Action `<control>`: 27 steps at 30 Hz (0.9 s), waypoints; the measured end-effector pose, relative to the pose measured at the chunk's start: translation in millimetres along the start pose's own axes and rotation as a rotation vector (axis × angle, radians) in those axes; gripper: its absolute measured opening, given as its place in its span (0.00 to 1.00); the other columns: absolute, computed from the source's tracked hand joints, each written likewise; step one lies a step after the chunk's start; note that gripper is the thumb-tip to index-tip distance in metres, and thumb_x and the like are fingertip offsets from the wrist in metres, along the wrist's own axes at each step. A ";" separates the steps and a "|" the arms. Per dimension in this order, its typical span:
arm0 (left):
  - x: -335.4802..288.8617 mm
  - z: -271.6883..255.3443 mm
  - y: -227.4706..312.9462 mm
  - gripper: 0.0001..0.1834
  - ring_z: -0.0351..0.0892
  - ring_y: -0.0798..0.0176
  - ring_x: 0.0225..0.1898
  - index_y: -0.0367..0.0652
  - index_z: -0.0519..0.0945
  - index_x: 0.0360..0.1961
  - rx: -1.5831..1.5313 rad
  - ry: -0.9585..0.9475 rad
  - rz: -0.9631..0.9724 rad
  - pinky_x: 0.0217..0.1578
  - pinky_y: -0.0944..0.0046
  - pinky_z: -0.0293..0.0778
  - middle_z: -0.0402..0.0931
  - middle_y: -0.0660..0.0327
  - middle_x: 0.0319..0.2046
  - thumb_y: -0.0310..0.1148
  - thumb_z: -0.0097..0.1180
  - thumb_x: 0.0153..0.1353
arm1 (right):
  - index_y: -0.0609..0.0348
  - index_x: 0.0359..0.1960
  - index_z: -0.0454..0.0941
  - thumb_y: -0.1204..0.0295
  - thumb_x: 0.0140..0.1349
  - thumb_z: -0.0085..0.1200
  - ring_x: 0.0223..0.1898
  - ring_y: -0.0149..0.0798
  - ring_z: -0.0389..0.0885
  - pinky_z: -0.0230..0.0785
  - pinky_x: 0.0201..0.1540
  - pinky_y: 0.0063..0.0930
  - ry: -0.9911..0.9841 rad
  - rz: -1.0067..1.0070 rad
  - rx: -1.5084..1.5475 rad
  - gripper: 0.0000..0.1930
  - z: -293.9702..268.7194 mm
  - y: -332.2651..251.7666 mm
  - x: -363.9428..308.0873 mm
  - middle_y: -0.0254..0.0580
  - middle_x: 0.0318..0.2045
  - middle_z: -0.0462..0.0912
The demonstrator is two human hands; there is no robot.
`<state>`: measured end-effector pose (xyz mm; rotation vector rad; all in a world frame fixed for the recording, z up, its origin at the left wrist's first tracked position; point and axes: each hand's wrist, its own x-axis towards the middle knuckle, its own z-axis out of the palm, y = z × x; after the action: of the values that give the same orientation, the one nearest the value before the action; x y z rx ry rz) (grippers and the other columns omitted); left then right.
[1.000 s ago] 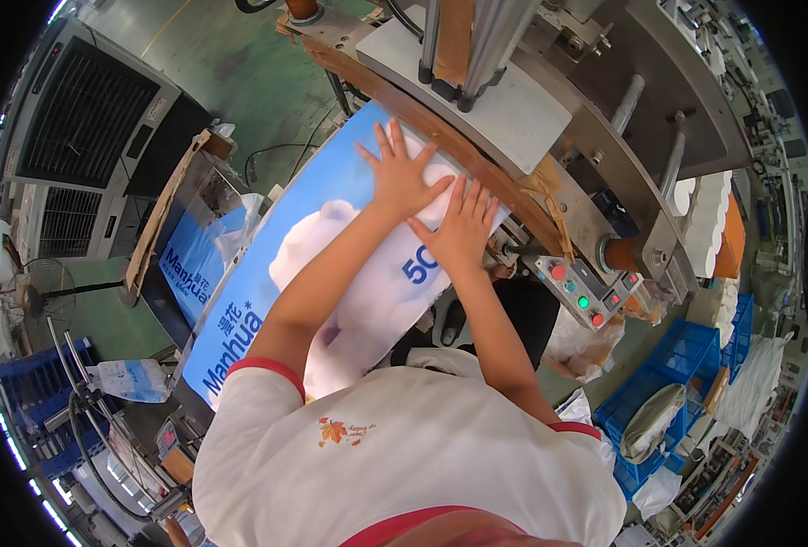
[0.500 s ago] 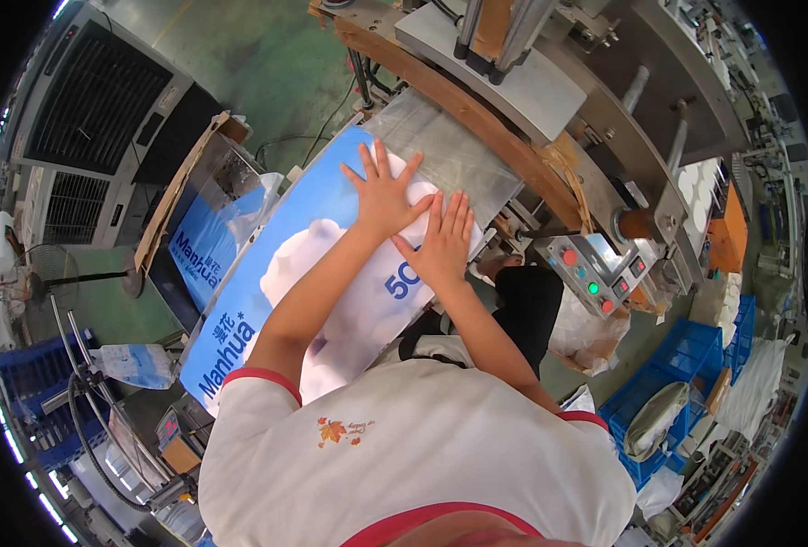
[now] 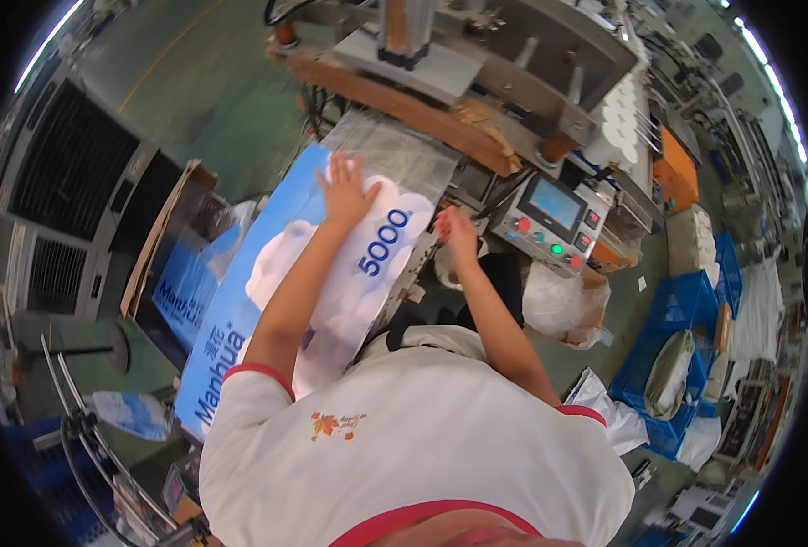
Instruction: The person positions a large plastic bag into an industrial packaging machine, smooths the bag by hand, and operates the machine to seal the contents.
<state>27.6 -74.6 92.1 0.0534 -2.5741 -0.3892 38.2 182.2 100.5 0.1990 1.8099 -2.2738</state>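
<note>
A blue and white printed plastic bag [image 3: 281,260], with a cloud-like picture and dark blue lettering, lies flat on a slanted work surface. My left hand [image 3: 346,193] rests on its far part with the fingers spread. Off the bag's right edge is my right hand [image 3: 458,235], raised between the bag and a control panel [image 3: 552,219]. Its fingers are curled together, slightly blurred, and no object shows in them. Beyond the bag, clear plastic film [image 3: 395,139] covers the surface up to the machine.
A metal press-like machine [image 3: 413,73] with a brown front edge [image 3: 376,98] stands beyond the film. To the left, an open carton [image 3: 167,232] holds more blue printed bags. Blue crates [image 3: 677,319] and a carton with clear plastic [image 3: 563,305] are at right.
My right hand has lifted off the bag and moved to its right, its fingers curling in. My left hand stays spread on the bag. The view has turned somewhat to the right.
</note>
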 end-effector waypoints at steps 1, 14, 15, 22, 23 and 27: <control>-4.2 -2.8 9.4 0.43 0.39 0.36 0.67 0.43 0.56 0.65 0.040 -0.116 -0.087 0.53 0.20 0.32 0.42 0.40 0.66 0.61 0.46 0.56 | 0.57 0.30 0.76 0.56 0.66 0.43 0.22 0.26 0.73 0.66 0.26 0.18 -0.063 0.054 -0.079 0.18 -7.4 5.8 -3.9 0.33 0.22 0.77; -53.5 -59.1 95.3 0.41 0.31 0.33 0.68 0.45 0.56 0.65 0.158 -0.310 -0.106 0.54 0.22 0.30 0.40 0.43 0.67 0.58 0.44 0.57 | 0.59 0.16 0.72 0.30 0.45 0.49 0.14 0.30 0.69 0.61 0.15 0.21 -0.207 0.378 -0.279 0.37 25.1 24.3 -27.2 0.38 0.13 0.72; -52.4 -59.3 95.6 0.41 0.31 0.33 0.68 0.45 0.56 0.65 0.158 -0.317 -0.103 0.54 0.22 0.30 0.40 0.43 0.67 0.58 0.44 0.57 | 0.58 0.16 0.72 0.30 0.46 0.49 0.13 0.30 0.68 0.59 0.15 0.21 -0.236 0.369 -0.263 0.36 24.3 26.8 -26.6 0.37 0.13 0.72; -44.6 -64.8 100.5 0.41 0.30 0.32 0.67 0.42 0.56 0.65 0.143 -0.357 -0.109 0.54 0.22 0.30 0.38 0.40 0.67 0.56 0.45 0.56 | 0.54 0.14 0.70 0.37 0.49 0.54 0.15 0.26 0.64 0.55 0.19 0.20 -0.098 0.272 -0.220 0.30 30.9 50.1 -26.3 0.30 0.13 0.69; -43.8 -66.6 101.4 0.41 0.30 0.32 0.67 0.42 0.56 0.65 0.139 -0.364 -0.117 0.54 0.22 0.29 0.38 0.40 0.67 0.56 0.46 0.56 | 0.54 0.15 0.70 0.39 0.50 0.55 0.16 0.26 0.64 0.55 0.20 0.20 -0.055 0.264 -0.200 0.29 34.1 50.1 -29.3 0.30 0.13 0.69; -40.3 -69.6 104.7 0.41 0.29 0.32 0.67 0.41 0.56 0.65 0.141 -0.393 -0.125 0.54 0.22 0.28 0.37 0.41 0.67 0.55 0.47 0.55 | 0.57 0.18 0.69 0.40 0.50 0.56 0.20 0.29 0.70 0.62 0.24 0.23 0.017 0.253 -0.216 0.29 38.1 46.2 -35.1 0.36 0.17 0.73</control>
<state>101.9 11.9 158.6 0.2085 -2.9940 -0.2852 85.4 138.6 74.3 0.3865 1.9008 -1.8985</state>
